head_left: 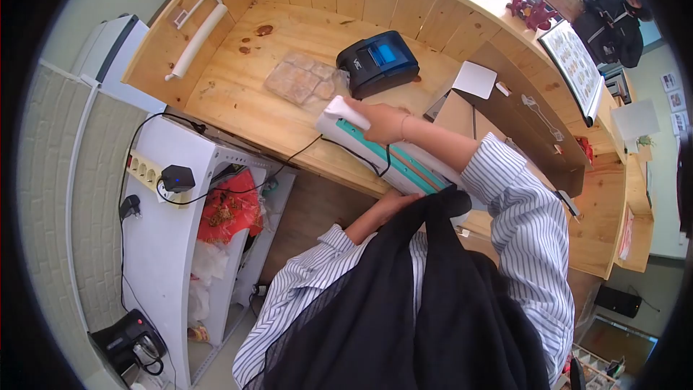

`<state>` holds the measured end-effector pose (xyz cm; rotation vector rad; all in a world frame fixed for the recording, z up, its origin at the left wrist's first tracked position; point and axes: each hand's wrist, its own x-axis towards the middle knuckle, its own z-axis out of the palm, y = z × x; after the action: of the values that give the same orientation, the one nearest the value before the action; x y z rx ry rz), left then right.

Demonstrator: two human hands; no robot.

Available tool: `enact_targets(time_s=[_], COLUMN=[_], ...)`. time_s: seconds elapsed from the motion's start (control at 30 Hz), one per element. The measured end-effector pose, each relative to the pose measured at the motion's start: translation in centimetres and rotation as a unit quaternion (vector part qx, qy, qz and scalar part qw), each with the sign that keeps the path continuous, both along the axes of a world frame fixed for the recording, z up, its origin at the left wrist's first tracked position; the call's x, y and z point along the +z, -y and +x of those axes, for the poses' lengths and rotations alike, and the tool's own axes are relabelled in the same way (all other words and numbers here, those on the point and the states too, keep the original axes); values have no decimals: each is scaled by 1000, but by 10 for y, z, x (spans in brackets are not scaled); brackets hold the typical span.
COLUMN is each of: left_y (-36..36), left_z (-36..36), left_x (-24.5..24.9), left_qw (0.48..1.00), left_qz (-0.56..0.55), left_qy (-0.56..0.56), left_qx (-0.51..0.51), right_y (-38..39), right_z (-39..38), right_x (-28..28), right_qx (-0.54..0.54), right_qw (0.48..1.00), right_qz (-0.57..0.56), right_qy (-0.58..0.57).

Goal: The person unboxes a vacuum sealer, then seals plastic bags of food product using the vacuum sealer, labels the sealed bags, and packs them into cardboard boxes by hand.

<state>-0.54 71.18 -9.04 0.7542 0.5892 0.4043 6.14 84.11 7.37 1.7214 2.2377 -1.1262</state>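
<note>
A white and teal impulse sealer [410, 167] with a brown sealing strip lies slantwise at the front edge of the wooden counter. My right hand [382, 121] is closed around the white handle at its far end. Lower down, my left hand [397, 204] holds the sealer's near side, its fingertips partly hidden. Just beyond the right hand is a clear plastic pack [304, 81] of light-brown square pieces. Beside that pack stands a black and blue receipt printer [379, 63]. A black cable runs from the sealer toward the left.
An open cardboard box [530, 123] sits right of the sealer, with a white card [474, 79] near it. On the left, a white shelf unit [170, 224] carries a power strip [144, 169] with a black adapter. A black scarf hangs in front of my body.
</note>
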Motion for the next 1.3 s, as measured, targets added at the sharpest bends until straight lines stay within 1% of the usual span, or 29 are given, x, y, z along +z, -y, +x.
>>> enact_targets(time_s=[0.1,0.17,0.23,0.27,0.4,0.43,0.47,0.5,0.53,0.57,0.6,0.63,0.67,0.7,0.73,0.8,0.83,0.87,0.9,0.93,0.97,1.0,1.03,1.1,1.13,1.17,1.23,1.27,1.3], left_y=[-3,-2,-3,-2,-5,-7,-16,-26,-34,-37,-37,-41,-47,-54,-61,-77,-86,-96,-105,-116,-125,-131,-138,-152,-154,-160,-170,-171,-174], left_z=[13,18,17,19,8,-1,-15,-30,-51,-74,-91,-99,-105,-108,-109,-106,-108,-116,-128,-153,-171,-164,-165,-167,-158,-157,-158,-148,-143], left_x=[-20,-27,-30,-30,-30,-30,-17,-3,7,1,-5,8,22,39,52,70,64,51,35,8,-9,10,10,10,29,38,53,60,65], left_qw=[999,996,993,990,972,965,979,985,970,987,992,992,977,948,948,867,868,834,796,800,797,803,804,871,878,877,923,921,920], left_qz=[47,79,111,133,234,259,179,97,-72,-83,-92,-91,-138,-181,-179,-278,-276,-294,-310,-333,-353,-335,-332,-261,-168,-168,-93,-42,-41], left_qy=[-9,-12,-14,-15,-23,-40,-85,-130,-211,-133,-54,-57,11,78,74,114,114,132,150,223,293,192,191,104,16,17,-75,-147,-146], left_qx=[-19,-28,-33,-37,-27,-22,-42,-56,-94,-16,62,68,162,251,252,398,397,448,497,447,392,454,455,403,448,450,365,357,361], right_y=[2,6,10,12,12,15,18,22,26,29,30,27,23,19,14,2,-3,-8,-16,-27,-39,-52,-66,-91,-98,-104,-108,-106,-102], right_z=[-7,-15,-21,-24,-4,7,17,29,38,46,48,46,45,44,33,0,-19,-39,-58,-75,-89,-98,-102,-99,-91,-82,-59,-48,-37], right_x=[-22,-26,-29,-41,-44,-39,-30,-14,6,23,37,45,51,58,66,68,65,60,53,49,50,50,49,45,45,44,51,52,55], right_qx=[30,32,57,53,73,75,78,99,119,142,164,169,247,321,303,291,268,246,199,152,97,40,4,-48,-64,-61,-81,-75,-62], right_qw=[999,999,998,998,997,996,995,994,991,987,980,980,966,945,951,932,927,920,918,912,914,913,918,921,921,921,886,887,894], right_qz=[22,-2,14,24,20,-6,-32,-43,-54,-29,-4,-2,9,20,29,45,51,56,91,125,128,130,133,156,177,177,185,183,196], right_qy=[15,34,17,15,-35,-40,-44,-8,28,69,109,106,79,51,-64,-212,-256,-300,-331,-361,-373,-384,-374,-354,-342,-341,-417,-417,-399])
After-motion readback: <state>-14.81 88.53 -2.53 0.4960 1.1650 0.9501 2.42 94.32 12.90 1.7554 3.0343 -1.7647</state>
